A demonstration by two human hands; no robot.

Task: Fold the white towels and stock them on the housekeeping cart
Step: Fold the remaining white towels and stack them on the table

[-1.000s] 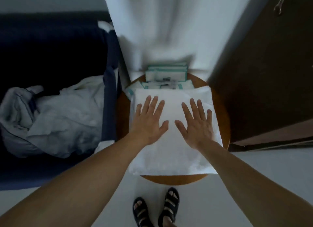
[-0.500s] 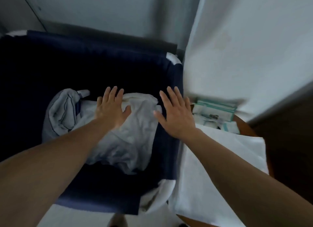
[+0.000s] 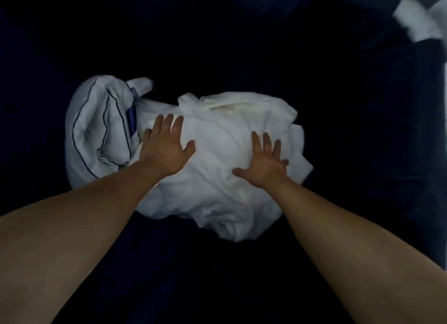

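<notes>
Looking down from the head view, the crumpled white towel [image 3: 217, 178] lies mid-frame in the dark blue bin [image 3: 242, 45], touching a piped linen [image 3: 96, 130] at left; a careless grab could drag that along (they overlap). The left hand [image 3: 167, 152] and right hand [image 3: 264, 165] are spread, fingers straight, palms down on the towel, pinching nothing.

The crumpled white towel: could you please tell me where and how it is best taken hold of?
Probably at the raised hem on the far edge of the towel, coming from above: that fold stands clear of the heap, while the middle is a smooth mound. The left hand and right hand are spread over it; avoid the piped linen beside it.
</notes>
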